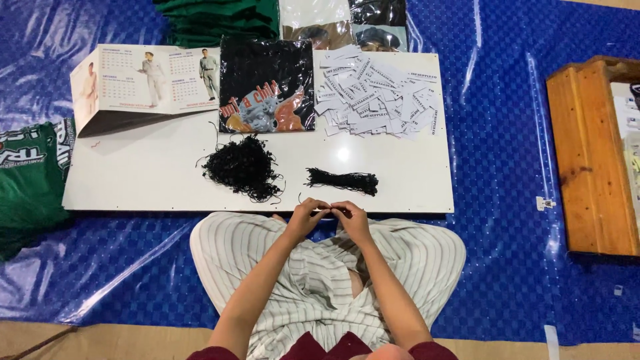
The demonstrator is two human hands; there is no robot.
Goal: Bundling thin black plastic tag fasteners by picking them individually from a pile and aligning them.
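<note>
Seated cross-legged, a person brings the left hand (305, 215) and right hand (349, 216) together at the near edge of a white board (160, 173), fingertips pinched on a thin black string (325, 208), barely visible between them. At 12 o'clock lies a tidy bundle of black strings (342, 180); at 10 o'clock, a loose tangled pile (243, 167); at 1 o'clock, paper tags (380, 93).

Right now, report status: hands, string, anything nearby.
Left hand and right hand together, pinching a thin black string. Tangled string pile and neat bundle on white board ahead. Nothing blocking.
</note>
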